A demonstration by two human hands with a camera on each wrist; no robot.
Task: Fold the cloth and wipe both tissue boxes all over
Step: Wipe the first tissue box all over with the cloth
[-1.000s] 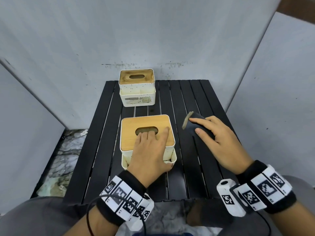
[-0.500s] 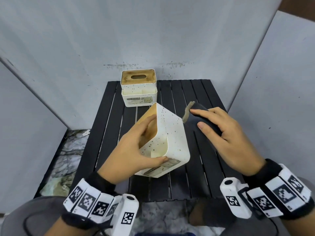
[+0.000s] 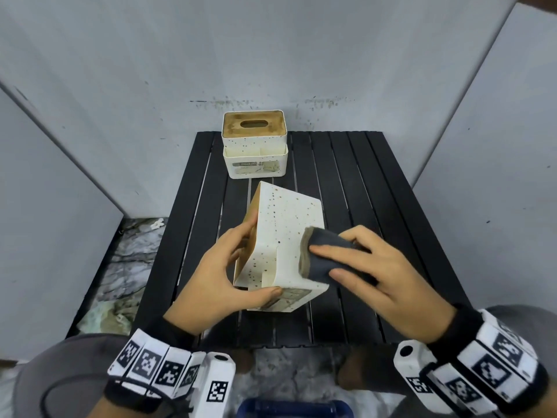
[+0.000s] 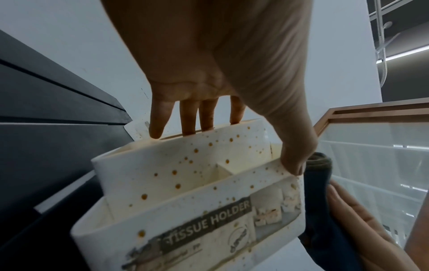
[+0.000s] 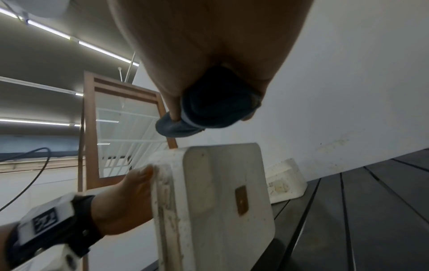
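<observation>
A black slatted table (image 3: 355, 188) stands against grey wall panels (image 3: 120, 70).

Left hand (image 3: 217, 276) grips the near tissue box (image 3: 283, 236): fingers (image 4: 160, 117) curled over the wooden lid side, thumb clamped on the front rim. Right hand (image 3: 382, 279) holds the folded cloth (image 3: 325, 257), fingers extended over it, pressing it against the box's upturned side. Both wrists wear marker bands.

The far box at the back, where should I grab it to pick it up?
Come from above and take the far box by its two short side walls, a judgement. It stands upright on the table, apart from the near box, and its wooden lid might lift off if gripped alone.
</observation>
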